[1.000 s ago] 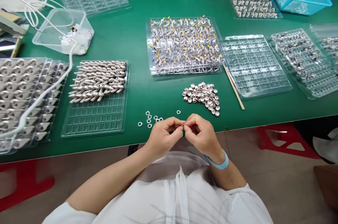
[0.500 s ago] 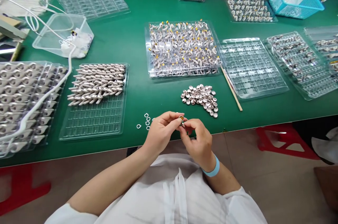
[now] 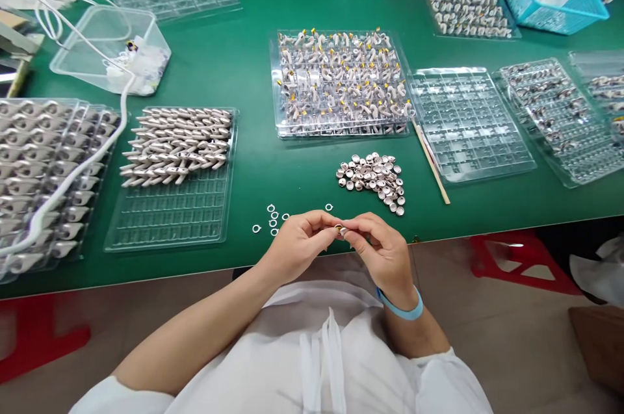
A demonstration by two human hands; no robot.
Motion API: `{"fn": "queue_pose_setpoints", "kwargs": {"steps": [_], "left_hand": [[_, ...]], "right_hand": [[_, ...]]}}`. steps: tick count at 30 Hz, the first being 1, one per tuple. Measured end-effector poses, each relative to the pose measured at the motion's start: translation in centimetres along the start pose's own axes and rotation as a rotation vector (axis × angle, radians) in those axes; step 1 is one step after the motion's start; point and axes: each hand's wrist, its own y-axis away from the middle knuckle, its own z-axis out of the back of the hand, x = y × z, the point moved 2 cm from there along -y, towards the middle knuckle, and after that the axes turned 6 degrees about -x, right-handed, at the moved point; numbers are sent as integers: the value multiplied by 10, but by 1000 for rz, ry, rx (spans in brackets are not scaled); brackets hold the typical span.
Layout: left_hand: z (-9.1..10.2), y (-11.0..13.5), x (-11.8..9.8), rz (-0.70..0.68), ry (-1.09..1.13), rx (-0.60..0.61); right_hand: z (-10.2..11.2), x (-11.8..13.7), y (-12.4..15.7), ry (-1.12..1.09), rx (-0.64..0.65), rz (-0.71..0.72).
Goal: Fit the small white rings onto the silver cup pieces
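My left hand [image 3: 297, 242] and my right hand [image 3: 380, 248] meet at the near edge of the green table [image 3: 244, 69]. Both pinch one small metal part with a dark and yellow end [image 3: 338, 229] between their fingertips. Just beyond my hands lies a heap of small round metal caps [image 3: 373, 175]. Several small white rings [image 3: 273, 218] are scattered on the table left of my left hand. A blue band is on my right wrist.
A clear tray of white parts with yellow tips [image 3: 338, 82] stands behind the caps. A thin wooden stick [image 3: 431, 160] lies beside an empty clear tray [image 3: 468, 121]. Trays of grey parts [image 3: 175, 147] are at the left, and a white cable [image 3: 73, 186] runs there.
My hands stay together on the small part, turning it slightly. The right hand has risen a little and the view has shifted a bit.
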Motion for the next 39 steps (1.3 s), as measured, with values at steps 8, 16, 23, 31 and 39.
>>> {"fn": "queue_pose_setpoints", "kwargs": {"steps": [8, 16, 23, 31, 39], "left_hand": [[2, 3, 5, -58, -12, 50], [3, 5, 11, -113, -159, 19], [3, 3, 7, -69, -146, 6], [8, 3, 2, -63, -130, 130], [13, 1, 8, 60, 28, 194]], "right_hand": [[-3, -3, 0, -74, -5, -159], [-6, -6, 0, -169, -26, -238], [-8, -7, 2, -125, 2, -189], [0, -2, -2, 112, 67, 110], [2, 3, -7, 87, 113, 125]]}}
